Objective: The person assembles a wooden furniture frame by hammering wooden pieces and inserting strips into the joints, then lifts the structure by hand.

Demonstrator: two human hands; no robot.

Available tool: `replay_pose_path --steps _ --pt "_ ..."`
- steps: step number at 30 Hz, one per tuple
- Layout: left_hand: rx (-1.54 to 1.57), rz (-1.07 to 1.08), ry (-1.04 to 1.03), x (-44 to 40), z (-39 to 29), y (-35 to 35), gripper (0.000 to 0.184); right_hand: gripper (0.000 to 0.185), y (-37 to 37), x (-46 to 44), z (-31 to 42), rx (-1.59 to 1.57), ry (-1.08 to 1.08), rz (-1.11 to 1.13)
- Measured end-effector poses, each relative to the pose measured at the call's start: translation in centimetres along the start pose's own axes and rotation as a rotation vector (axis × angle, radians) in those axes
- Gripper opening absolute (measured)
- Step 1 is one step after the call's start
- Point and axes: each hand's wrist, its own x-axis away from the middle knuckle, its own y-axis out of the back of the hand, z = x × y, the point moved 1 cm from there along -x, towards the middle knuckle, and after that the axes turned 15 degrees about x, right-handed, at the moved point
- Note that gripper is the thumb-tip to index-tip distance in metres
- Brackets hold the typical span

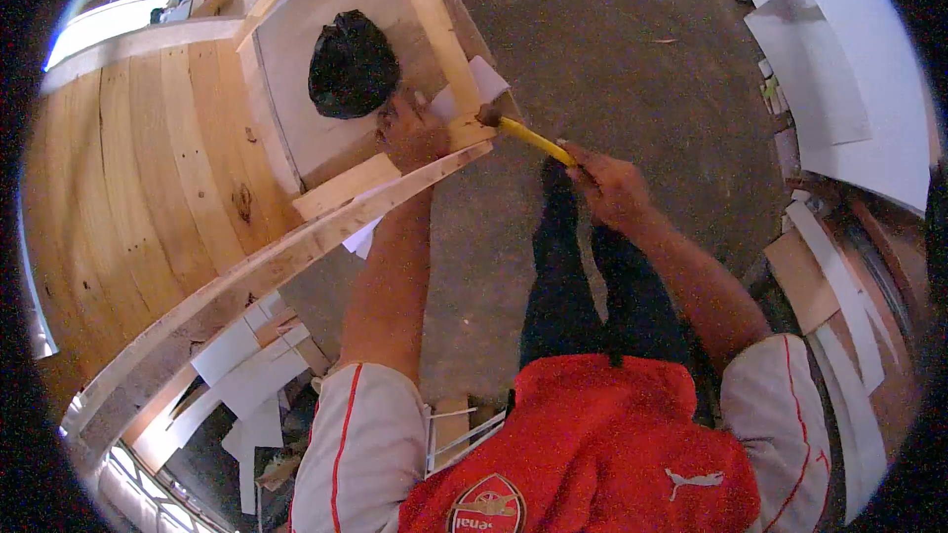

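Note:
My right hand (pixel 614 190) is closed around the yellow handle of a hammer (pixel 533 139). The dark hammer head touches or hovers just over the corner of a wooden frame (pixel 434 15); I cannot tell which. At that corner, my left hand (pixel 413 133) has its fingers curled against the wood, and a slat (pixel 385 199) crosses at its wrist. Some of its fingertips are hidden. Right beside those fingers lies a black plastic bag (pixel 354 64), on the panel inside the frame. White sheet pieces (pixel 472 87) show behind the corner.
A planked wooden surface (pixel 148 158) stretches off to the left. White and brown board offcuts (pixel 242 365) are piled at lower left. Large white sheets (pixel 839 59) and more boards (pixel 805 281) lean along the right. Brown floor (pixel 632 49) lies beyond the frame.

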Motion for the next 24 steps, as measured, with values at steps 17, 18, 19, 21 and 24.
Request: replay_pose_path --steps 17,18,19,21,24 --pt "-0.134 0.009 -0.133 -1.4 7.6 -6.7 0.041 0.047 1.9 -5.6 3.1 0.495 0.203 0.160" --pt "-0.130 0.001 -0.144 -1.2 7.7 -6.6 0.041 0.047 2.6 -5.7 4.1 0.497 0.195 0.166" --pt "-0.126 -0.006 -0.154 -1.2 6.4 -5.0 0.041 0.047 3.5 -6.0 4.8 0.506 0.190 0.171" --pt "-0.051 -0.041 0.010 -0.4 2.7 -2.4 0.041 0.046 5.1 -5.9 5.7 0.381 0.233 0.075" --pt "-0.065 -0.105 -0.178 -0.2 6.9 -6.0 0.042 0.044 5.5 -5.2 6.2 0.175 0.308 -0.056"
